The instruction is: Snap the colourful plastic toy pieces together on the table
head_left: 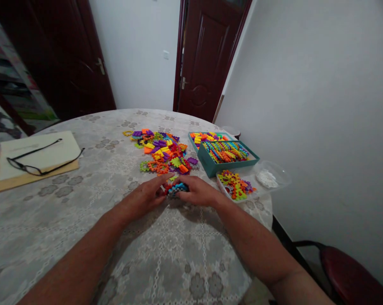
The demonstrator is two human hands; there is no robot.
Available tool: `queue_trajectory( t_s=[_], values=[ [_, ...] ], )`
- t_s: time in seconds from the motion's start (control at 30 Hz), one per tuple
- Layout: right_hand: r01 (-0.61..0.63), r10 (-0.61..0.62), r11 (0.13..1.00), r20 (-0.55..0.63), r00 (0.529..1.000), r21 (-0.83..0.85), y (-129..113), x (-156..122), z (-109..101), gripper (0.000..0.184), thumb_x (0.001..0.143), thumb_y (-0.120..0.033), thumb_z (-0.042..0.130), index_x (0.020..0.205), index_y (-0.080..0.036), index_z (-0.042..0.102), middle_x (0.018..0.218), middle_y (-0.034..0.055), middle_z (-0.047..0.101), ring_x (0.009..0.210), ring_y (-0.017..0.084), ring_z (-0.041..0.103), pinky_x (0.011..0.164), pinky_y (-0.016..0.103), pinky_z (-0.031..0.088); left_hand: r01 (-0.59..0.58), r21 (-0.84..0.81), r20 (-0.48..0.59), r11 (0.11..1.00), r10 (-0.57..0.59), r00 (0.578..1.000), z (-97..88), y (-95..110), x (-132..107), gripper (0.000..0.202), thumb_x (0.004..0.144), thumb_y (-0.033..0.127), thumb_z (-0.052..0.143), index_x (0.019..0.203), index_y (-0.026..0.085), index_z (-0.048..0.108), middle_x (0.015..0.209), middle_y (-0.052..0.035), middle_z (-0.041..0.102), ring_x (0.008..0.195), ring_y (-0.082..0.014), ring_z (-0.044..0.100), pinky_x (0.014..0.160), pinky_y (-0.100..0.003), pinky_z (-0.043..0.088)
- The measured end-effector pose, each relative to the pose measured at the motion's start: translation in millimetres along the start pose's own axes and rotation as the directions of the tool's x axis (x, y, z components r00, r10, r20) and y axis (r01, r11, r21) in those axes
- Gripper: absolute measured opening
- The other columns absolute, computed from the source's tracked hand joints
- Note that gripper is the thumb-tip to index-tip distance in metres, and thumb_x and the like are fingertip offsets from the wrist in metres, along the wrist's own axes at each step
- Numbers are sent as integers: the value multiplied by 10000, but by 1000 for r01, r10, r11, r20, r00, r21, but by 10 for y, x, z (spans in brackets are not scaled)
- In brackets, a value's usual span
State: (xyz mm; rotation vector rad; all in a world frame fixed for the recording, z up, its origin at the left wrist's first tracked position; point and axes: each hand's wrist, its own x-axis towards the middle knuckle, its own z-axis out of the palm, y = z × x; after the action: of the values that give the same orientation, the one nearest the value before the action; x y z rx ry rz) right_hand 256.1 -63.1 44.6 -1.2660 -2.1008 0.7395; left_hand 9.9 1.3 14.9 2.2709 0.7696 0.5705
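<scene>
Both my hands meet near the middle of the round table. My left hand (150, 192) and my right hand (196, 191) are closed around a small cluster of joined plastic pieces (175, 188), blue and red, held just above the lace tablecloth (166, 250). Right behind the hands lies a loose pile of bright interlocking pieces (161, 152) in orange, purple, yellow and green.
A teal box (210, 167) full of sorted pieces stands at the right, with a clear tray of pieces (236, 185) and a clear lid (270, 178) beside it. Glasses (35, 163) rest on papers at the left. A dark red chair (347, 271) stands at the lower right.
</scene>
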Motion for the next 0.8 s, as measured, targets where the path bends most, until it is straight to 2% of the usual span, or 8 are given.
queue_trajectory(
  t_s=[0.1,0.23,0.27,0.37,0.47,0.57,0.7,0.8],
  values=[
    [50,-71,988,-145,987,-146,-74,-100,-389,273,930,-196,623,1189,-258,685,1097,28,730,984,207,657,900,331,491,-17,26,-21,1000,17,1000,13,-57,-10,679,897,239,622,1552,357,486,1202,-65,707,808,-179,675,815,-348,558],
    [-128,-15,946,-436,900,-298,11,-247,-965,304,962,-229,592,1254,-259,668,1210,73,729,1061,250,664,970,388,491,-17,104,-54,994,22,998,-12,-157,-15,574,924,244,581,1493,321,560,1219,-77,709,813,-183,672,829,-357,552],
    [-180,-7,918,-466,885,-354,63,-282,-1091,308,954,-226,590,1251,-247,671,1230,86,726,1080,262,662,984,399,486,-13,119,-58,993,20,998,-21,-175,-14,566,927,249,570,1490,308,565,1218,-79,709,818,-185,673,831,-356,549],
    [-311,70,808,-443,894,-501,256,-372,-1372,331,933,-203,570,1243,-205,687,1264,126,724,1127,294,657,1004,410,477,7,158,-72,987,5,997,-37,-199,-9,566,932,263,546,1497,288,558,1206,-76,712,827,-184,674,829,-343,539],
    [-376,170,716,-376,911,-588,446,-413,-1502,349,910,-188,580,1235,-192,708,1237,144,745,1093,303,675,967,398,488,24,187,-69,982,-12,998,-41,-181,-7,556,941,280,532,1496,288,559,1200,-74,719,834,-188,679,819,-331,530],
    [-370,209,679,-317,925,-634,589,-401,-1529,375,875,-154,598,1224,-202,726,1218,136,765,1063,293,693,938,378,500,33,188,-70,982,-21,997,-41,-152,-8,553,927,276,541,1479,286,581,1194,-77,728,826,-196,680,817,-337,529],
    [-351,218,687,-280,935,-636,705,-368,-1516,404,845,-147,600,1221,-197,736,1235,130,768,1074,289,702,961,385,516,41,175,-87,984,-26,996,-40,-142,-7,563,898,259,563,1459,294,601,1192,-73,736,835,-199,680,833,-340,528],
    [-291,157,718,-260,953,-633,761,-378,-1507,485,830,-152,590,1299,-176,710,1356,147,718,1213,300,667,1069,422,496,52,173,-85,984,-37,996,-39,-146,-7,558,890,268,575,1446,296,613,1182,-73,740,847,-203,682,839,-340,529]
  ],
)
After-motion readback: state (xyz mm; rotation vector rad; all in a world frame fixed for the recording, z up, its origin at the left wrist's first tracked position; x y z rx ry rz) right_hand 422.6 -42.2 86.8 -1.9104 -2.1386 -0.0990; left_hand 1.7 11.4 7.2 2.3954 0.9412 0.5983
